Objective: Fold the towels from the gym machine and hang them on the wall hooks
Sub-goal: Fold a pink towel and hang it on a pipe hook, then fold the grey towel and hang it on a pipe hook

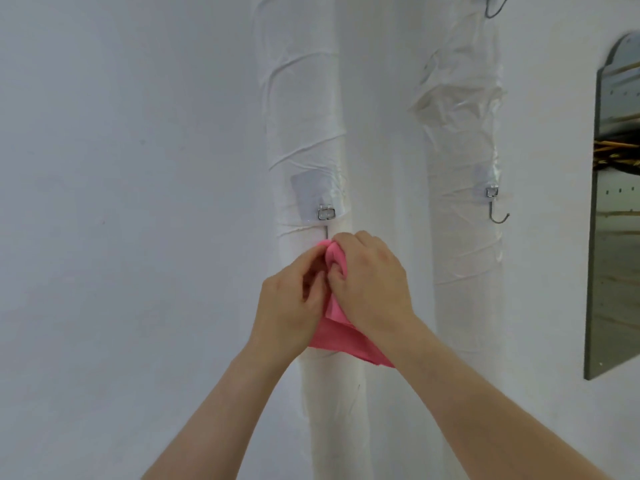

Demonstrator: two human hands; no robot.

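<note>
A pink towel (337, 336) is bunched between both my hands against a white wrapped pipe (304, 133). My left hand (289, 306) pinches its top fold from the left. My right hand (372, 285) grips the same bunch from the right, fingers curled over it. Just above them a metal wall hook (326, 216) hangs from an adhesive pad; its lower curve is hidden behind the towel and my fingers. The towel's loose end hangs below my wrists.
A second wrapped pipe (464, 133) to the right carries a bare metal hook (496, 207), and another hook (493, 6) shows at the top edge. A mirror (613, 220) hangs on the white wall at far right.
</note>
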